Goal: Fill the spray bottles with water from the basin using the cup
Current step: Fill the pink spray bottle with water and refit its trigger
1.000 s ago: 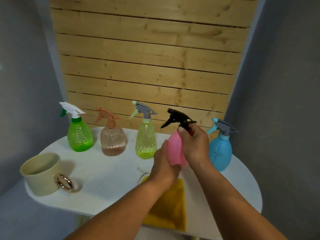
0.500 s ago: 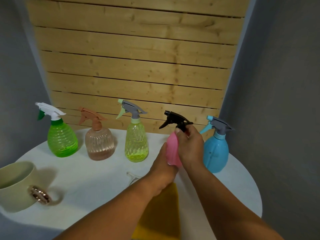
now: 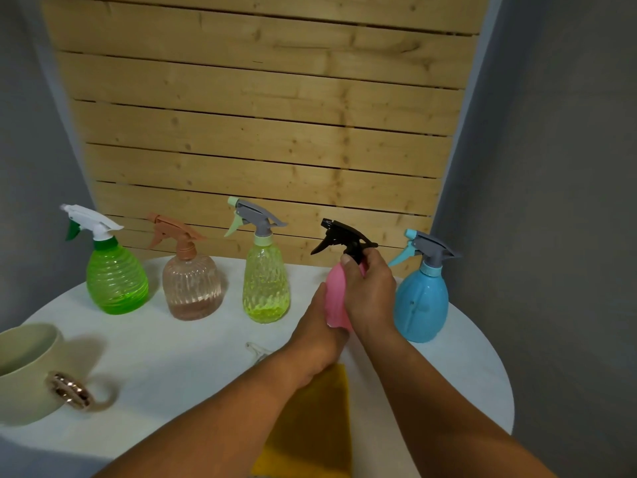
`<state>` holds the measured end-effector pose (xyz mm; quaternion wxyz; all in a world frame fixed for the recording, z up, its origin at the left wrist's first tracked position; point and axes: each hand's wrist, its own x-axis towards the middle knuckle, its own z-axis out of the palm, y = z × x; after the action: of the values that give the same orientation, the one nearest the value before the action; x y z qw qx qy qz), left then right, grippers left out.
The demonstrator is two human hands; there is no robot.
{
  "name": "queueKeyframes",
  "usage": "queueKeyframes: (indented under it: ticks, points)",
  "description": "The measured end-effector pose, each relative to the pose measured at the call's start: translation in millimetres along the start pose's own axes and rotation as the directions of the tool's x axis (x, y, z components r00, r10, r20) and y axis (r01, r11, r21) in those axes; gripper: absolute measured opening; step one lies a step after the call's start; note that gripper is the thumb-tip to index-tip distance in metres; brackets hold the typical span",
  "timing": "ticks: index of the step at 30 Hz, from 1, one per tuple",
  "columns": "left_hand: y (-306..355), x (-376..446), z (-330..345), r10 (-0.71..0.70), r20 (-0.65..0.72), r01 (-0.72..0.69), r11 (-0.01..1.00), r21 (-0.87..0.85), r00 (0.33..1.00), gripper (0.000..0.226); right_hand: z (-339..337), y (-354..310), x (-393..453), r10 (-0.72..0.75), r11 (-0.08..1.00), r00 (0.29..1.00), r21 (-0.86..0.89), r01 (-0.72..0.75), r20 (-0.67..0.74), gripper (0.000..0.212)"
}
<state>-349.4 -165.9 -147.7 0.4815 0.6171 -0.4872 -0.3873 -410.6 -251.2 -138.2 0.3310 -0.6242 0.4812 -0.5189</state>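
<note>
A pink spray bottle [image 3: 333, 298] with a black trigger head [image 3: 341, 238] stands on the white table [image 3: 172, 350], held by both hands. My left hand [image 3: 319, 334] wraps its lower body. My right hand [image 3: 370, 291] grips its neck just under the black head. To its left stand a yellow-green bottle [image 3: 264, 288], a clear peach bottle [image 3: 191, 288] with some water in it, and a green bottle [image 3: 116, 282]. A blue bottle [image 3: 422, 301] stands to its right. The cream basin [image 3: 24, 370] with a copper ring handle sits at the left edge.
A yellow cloth [image 3: 313, 426] lies on the table under my forearms. A small clear object [image 3: 255, 350] lies partly hidden behind my left wrist. A wooden slat wall [image 3: 262, 132] rises behind the bottles, with grey walls on both sides.
The view has shifted, so the basin now sits at the left frame edge. Both hands keep their hold on the pink bottle; the black head has turned slightly.
</note>
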Motion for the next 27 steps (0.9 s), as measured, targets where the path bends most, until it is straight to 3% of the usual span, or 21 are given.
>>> queueKeyframes:
  ticks: [6,11,13,17,22,25,27]
  points:
    - [5.0,3.8,4.9,-0.034,-0.07,0.036,0.999,0.028,0.997,0.038,-3.8,-6.8,-10.2,0.001,0.991,0.999,-0.132,0.004,0.038,0.039]
    - [17.5,7.8,14.1,-0.061,-0.212,0.032,0.99,-0.136,0.975,0.057,-17.6,-21.5,-18.7,0.018,0.98,0.998,-0.201,-0.004,0.068,0.047]
    - [20.1,8.9,17.3,-0.032,-0.268,0.011,0.997,-0.08,0.963,0.07,-27.7,-31.0,-19.9,0.049,0.972,0.997,-0.232,-0.033,0.065,0.052]
    - [24.4,8.0,21.2,0.043,-0.315,-0.039,0.999,0.02,0.948,0.083,-56.2,-48.5,-22.0,0.079,0.964,0.994,-0.259,-0.058,0.073,0.048]
    - [46.1,0.0,32.1,0.116,-0.3,-0.097,0.992,0.079,0.947,0.078,-101.6,-69.1,-1.1,-0.101,0.975,0.994,-0.203,0.093,-0.029,0.031]
    - [60.1,0.7,39.0,0.128,-0.276,-0.109,0.99,0.085,0.952,0.076,-116.8,-64.2,30.2,-0.177,0.94,0.984,-0.301,0.16,-0.031,0.032]
    - [67.5,3.1,42.9,0.123,-0.264,-0.107,0.992,0.072,0.957,0.075,-121.7,-56.0,50.0,-0.128,0.924,0.991,-0.358,0.132,0.035,0.033]
